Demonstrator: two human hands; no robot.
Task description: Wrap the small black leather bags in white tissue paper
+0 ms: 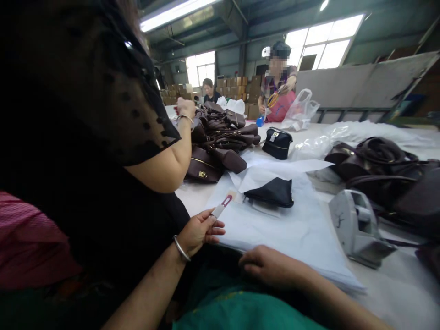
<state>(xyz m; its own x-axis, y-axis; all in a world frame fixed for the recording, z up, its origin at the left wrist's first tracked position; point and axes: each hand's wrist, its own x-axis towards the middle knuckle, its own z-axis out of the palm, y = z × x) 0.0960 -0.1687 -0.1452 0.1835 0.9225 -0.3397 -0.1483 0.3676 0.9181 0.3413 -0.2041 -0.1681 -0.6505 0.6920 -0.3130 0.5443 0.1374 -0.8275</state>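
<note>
My left hand [201,231], with a silver bangle at the wrist, pinches a small pale strip with a dark red loop-shaped end [227,200]; the other fingers are loosely spread. My right hand [263,263] rests low at the table's front edge, its fingers curled in, and nothing shows in them. Under and beyond my hands lies a stack of white paper sheets [282,229]. A black pouch [273,192] lies on the stack, just ahead of the strip.
A co-worker in a black top [103,114] stands close on my left, an arm over a pile of brown handbags [220,137]. A grey tape dispenser [357,229] and more brown bags [385,169] are at right. A small black bag [277,143] stands farther back. Another person [277,82] works across the table.
</note>
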